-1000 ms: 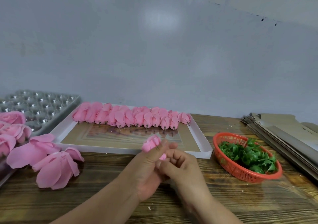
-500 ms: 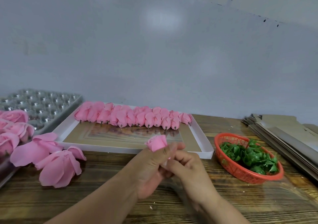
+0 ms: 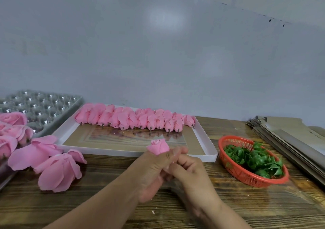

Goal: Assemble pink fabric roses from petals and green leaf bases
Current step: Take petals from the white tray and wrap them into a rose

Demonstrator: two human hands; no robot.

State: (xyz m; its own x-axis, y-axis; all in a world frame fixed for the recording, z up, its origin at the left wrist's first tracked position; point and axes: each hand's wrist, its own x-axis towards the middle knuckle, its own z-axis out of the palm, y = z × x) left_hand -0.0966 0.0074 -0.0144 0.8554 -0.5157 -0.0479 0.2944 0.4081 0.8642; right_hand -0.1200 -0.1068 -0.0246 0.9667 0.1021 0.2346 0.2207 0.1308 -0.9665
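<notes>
A small pink rose bud stands upright above my left hand, whose thumb and fingers grip its base. My right hand is curled against the left hand, its fingertips at the bud's lower part, which is hidden behind the fingers. A row of several pink buds on pins lies along the far side of a white shallow box. Green leaf bases fill a red basket on the right.
Two loose open pink petal sets lie on the wooden table at left. Finished roses sit at the left edge by a metal mould tray. Flattened cardboard is stacked at right. A grey wall stands behind.
The bud has risen a little and turned more upright in my left hand. Both hands stay together at almost the same spot.
</notes>
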